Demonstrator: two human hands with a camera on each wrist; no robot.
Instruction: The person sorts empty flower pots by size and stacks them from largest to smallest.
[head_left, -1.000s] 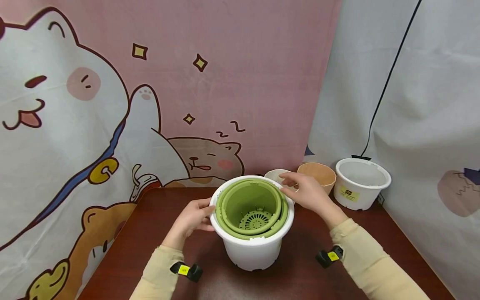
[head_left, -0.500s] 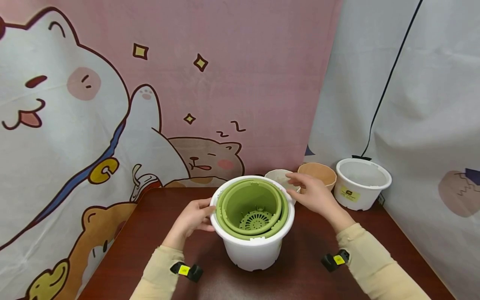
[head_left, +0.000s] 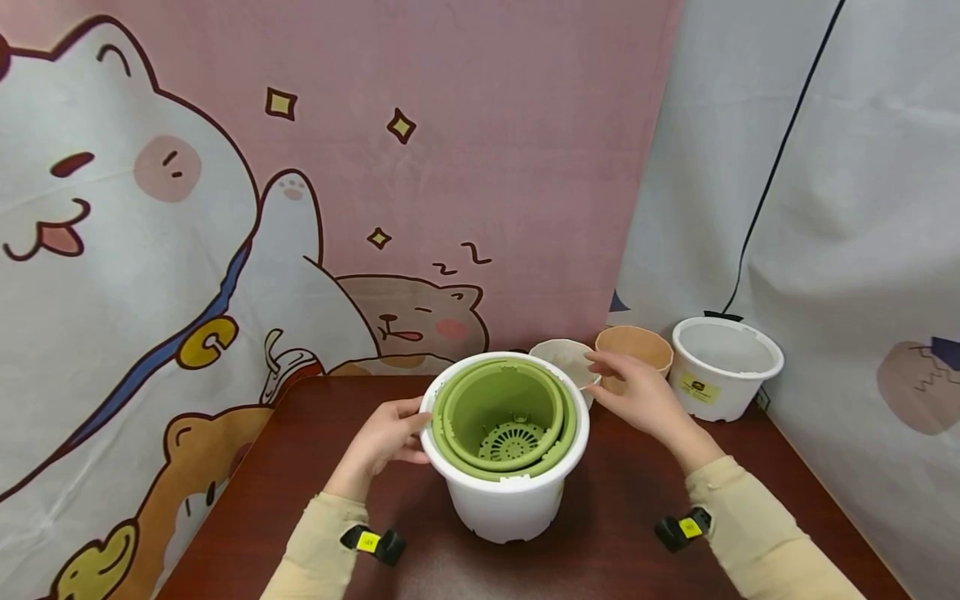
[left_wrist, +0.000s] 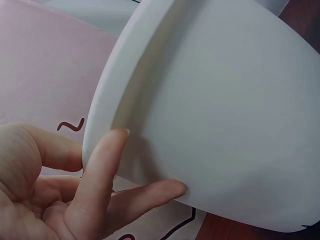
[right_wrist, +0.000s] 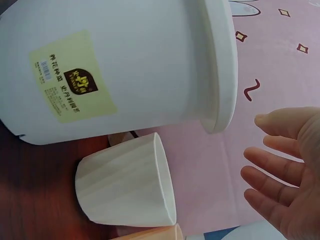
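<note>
Your left hand (head_left: 386,437) is grasping the large white pot (head_left: 504,504) at the left of its rim, with fingers meeting the lip and the outer wall just under it. Your right hand (head_left: 641,392) is hanging in the air on the other side, released, its fingers spreading apart near the pot's rim without touching it. How near those fingertips are lying to the cream pot (head_left: 562,354) behind is hard to judge from the head view.

The large white pot is standing upright around the middle of the tabletop (head_left: 300,467), between its left and right edges. An outer green pot (head_left: 491,473) is nesting inside it, and an inner green pot (head_left: 498,400) is sitting inside that one, its slotted base showing. A pale yellow label (right_wrist: 72,77) on the large white pot's wall is facing the right wrist camera.

Toward the far edge, the cream pot is standing partly hidden behind the large white pot. A peach pot (head_left: 630,342) is standing to its right, with your right hand covering part of it. A second white pot (head_left: 723,379) is occupying the far right corner, and a black cord (head_left: 780,158) is running down the wall behind it.
</note>
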